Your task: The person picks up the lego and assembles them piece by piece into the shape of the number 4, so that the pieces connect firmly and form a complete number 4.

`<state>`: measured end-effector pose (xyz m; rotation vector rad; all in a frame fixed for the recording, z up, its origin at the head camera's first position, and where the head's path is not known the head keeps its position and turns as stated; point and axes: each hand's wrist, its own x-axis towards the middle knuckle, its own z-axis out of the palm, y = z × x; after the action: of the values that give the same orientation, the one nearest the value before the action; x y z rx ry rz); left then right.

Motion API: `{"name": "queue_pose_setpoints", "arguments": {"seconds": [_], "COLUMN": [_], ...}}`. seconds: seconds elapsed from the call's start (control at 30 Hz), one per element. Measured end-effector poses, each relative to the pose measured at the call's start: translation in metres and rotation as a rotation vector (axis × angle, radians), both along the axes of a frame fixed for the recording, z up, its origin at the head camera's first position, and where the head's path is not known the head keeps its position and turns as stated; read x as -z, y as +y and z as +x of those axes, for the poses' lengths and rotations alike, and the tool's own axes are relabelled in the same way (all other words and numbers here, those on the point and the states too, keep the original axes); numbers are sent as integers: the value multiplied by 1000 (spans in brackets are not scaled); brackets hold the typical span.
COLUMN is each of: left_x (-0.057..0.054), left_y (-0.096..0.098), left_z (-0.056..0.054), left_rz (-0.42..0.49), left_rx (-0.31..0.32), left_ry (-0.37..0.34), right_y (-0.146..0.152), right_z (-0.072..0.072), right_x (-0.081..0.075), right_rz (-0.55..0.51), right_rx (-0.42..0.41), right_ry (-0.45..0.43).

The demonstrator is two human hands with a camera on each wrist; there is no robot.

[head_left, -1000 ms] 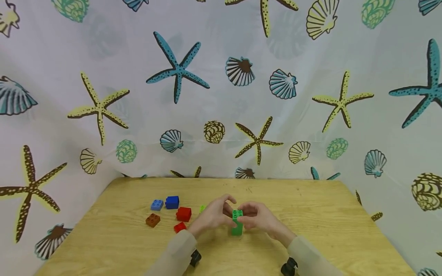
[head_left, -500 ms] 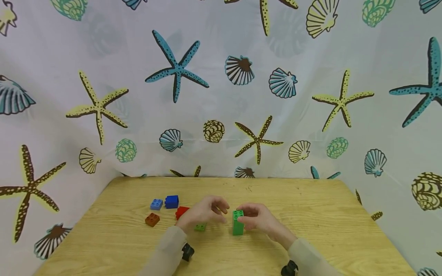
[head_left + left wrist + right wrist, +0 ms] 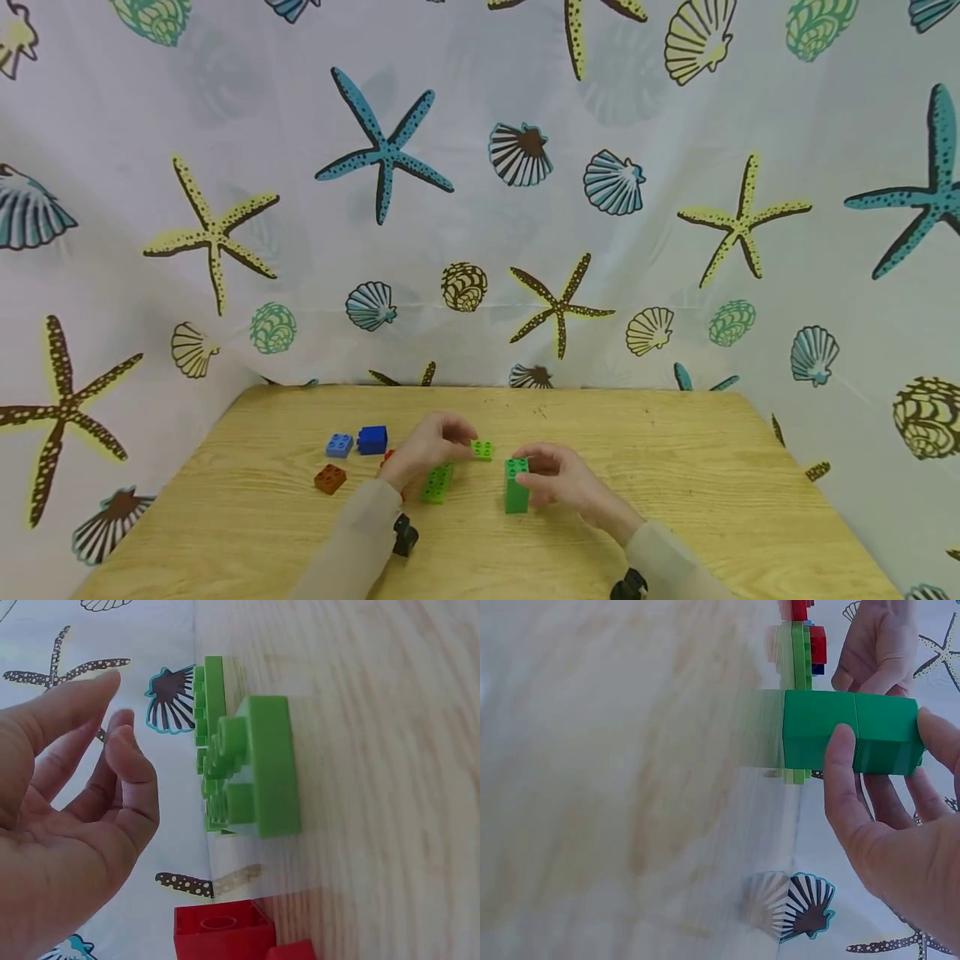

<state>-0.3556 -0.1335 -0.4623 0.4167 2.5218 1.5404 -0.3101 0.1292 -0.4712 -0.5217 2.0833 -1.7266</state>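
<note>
Two dark green toy building bricks [image 3: 516, 498] stand stacked upright on the table. My right hand [image 3: 566, 482] holds this stack from its right side; in the right wrist view the fingers lie against the bricks [image 3: 821, 731], with a seam between upper and lower one. My left hand [image 3: 429, 448] hovers with loosely bent fingers above a long light green brick [image 3: 437, 486]. Just right of its fingertips lies a smaller light green brick [image 3: 483, 451]. Seen from the left wrist, the left hand [image 3: 82, 787] has nothing between thumb and fingers.
Left of the left hand lie a blue brick [image 3: 372, 440], a light blue brick [image 3: 339, 445] and a brown brick [image 3: 330, 479]. Red bricks [image 3: 225, 935] are mostly hidden behind the left hand in the head view. A shell-patterned cloth [image 3: 465, 233] hangs behind the wooden table [image 3: 675, 467].
My left hand has let go of the green stack and moved left over the light green bricks, uncovering them. The right hand stays at the stack, which has barely moved.
</note>
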Motion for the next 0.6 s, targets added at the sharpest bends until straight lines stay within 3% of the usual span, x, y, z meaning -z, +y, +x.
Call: {"name": "queue_pose_setpoints", "arguments": {"seconds": [0.13, 0.4, 0.6], "left_x": [3, 5, 5], "left_y": [3, 3, 2], "left_z": [-4, -14, -20], "left_rz": [8, -46, -37], "left_rx": [-73, -48, -70], "left_ry": [-13, -38, -82], "right_y": [1, 0, 2], "right_z": [0, 0, 0], "right_x": [1, 1, 2], "right_rz": [-11, -24, -43], "right_rx": [-22, -35, -46], "right_ry": [-14, -36, -44]}}
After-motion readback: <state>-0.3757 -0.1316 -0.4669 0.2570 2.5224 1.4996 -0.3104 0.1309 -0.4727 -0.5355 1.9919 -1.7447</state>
